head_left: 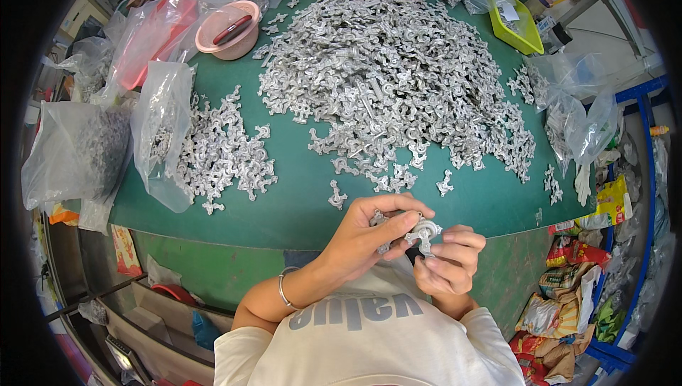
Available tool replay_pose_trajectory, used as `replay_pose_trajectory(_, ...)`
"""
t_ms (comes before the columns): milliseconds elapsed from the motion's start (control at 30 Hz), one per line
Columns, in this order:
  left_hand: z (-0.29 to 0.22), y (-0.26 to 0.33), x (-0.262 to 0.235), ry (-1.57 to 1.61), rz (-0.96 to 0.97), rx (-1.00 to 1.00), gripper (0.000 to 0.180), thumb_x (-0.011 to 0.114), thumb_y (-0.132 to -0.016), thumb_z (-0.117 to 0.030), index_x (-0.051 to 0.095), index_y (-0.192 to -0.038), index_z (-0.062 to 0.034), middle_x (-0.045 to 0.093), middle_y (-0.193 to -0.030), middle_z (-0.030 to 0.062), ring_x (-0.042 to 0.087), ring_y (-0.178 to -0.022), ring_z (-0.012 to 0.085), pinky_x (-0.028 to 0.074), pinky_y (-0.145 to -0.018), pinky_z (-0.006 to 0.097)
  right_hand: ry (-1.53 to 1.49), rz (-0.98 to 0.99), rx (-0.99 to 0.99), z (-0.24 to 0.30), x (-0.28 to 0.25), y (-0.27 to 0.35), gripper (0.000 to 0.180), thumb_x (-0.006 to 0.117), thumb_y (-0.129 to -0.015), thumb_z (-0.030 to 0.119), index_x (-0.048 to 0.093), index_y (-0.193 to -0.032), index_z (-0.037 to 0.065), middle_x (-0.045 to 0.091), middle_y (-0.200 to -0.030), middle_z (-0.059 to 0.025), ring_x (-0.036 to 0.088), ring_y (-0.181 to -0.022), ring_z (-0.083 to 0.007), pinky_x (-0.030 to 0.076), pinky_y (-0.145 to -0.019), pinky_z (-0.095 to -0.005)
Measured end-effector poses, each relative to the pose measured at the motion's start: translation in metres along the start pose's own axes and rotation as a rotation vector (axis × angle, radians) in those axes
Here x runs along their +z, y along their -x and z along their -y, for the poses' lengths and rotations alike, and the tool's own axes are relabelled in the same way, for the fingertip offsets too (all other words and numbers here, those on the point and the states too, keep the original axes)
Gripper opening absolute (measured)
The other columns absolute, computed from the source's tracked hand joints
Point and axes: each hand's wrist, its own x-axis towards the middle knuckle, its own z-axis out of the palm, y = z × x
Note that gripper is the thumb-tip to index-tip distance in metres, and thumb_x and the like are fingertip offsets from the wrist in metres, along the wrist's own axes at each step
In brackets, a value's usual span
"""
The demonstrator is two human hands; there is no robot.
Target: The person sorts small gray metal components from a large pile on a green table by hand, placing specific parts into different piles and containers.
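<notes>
Silvery cast-metal piece [424, 230] sits pinched between both hands, left hand [369, 233] and right hand [449, 261], just off the green table [298, 201]; it looks stiff, light, sharp-edged, best gripped by its rim.

The person wears a pale grey-white short-sleeved shirt [376, 343] with grey block lettering across the chest at six o'clock. A thin silver bangle [283, 290] circles the left wrist at about seven o'clock. Both forearms are bare, and no gloves cover the fingers [455, 240].
</notes>
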Motion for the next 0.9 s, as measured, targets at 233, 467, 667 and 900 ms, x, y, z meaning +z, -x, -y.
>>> replay_pose_trajectory(233,0.000,0.000,-0.001,-0.023,-0.013,0.006,0.017,0.052,-0.087,-0.010,0.058,-0.094,0.0043,0.047,-0.082,0.0028,0.043,-0.056,0.0066,0.030,-0.041,0.018,-0.015,0.002,0.001,-0.001,0.001,0.001,0.032,0.076,-0.060,0.009,0.058,-0.086,0.016,0.055,-0.087,-0.0012,0.048,-0.081,-0.0208,0.044,-0.055,-0.0303)
replay_pose_trajectory(467,-0.003,0.000,0.001,-0.008,-0.036,-0.124,0.018,0.054,-0.086,-0.012,0.059,-0.095,0.0025,0.052,-0.079,0.0032,0.045,-0.058,0.0058,0.031,-0.043,0.018,-0.357,-0.149,0.414,-0.002,0.005,-0.004,0.032,0.067,-0.075,0.028,0.055,-0.087,0.001,0.056,-0.084,-0.0091,0.049,-0.075,-0.0197,0.042,-0.060,-0.0296)
replay_pose_trajectory(667,-0.010,-0.003,0.003,-0.202,-0.065,-0.070,0.018,0.055,-0.085,-0.011,0.060,-0.096,0.0021,0.053,-0.077,0.0035,0.043,-0.055,0.0050,0.031,-0.043,0.017,-0.625,0.049,0.827,0.005,-0.003,-0.029,0.006,0.058,-0.079,-0.002,0.054,-0.083,-0.004,0.057,-0.073,-0.0082,0.050,-0.064,-0.0107,0.039,-0.059,-0.0224)
replay_pose_trajectory(900,-0.007,0.004,0.007,-0.388,-0.155,0.035,0.018,0.057,-0.082,-0.007,0.060,-0.097,0.0020,0.054,-0.071,0.0018,0.041,-0.054,0.0036,0.029,-0.044,0.018,-0.833,-0.172,1.054,0.007,-0.004,-0.032,0.013,0.057,-0.083,0.006,0.048,-0.075,0.000,0.058,-0.070,-0.0096,0.051,-0.055,-0.0083,0.038,-0.048,-0.0197)
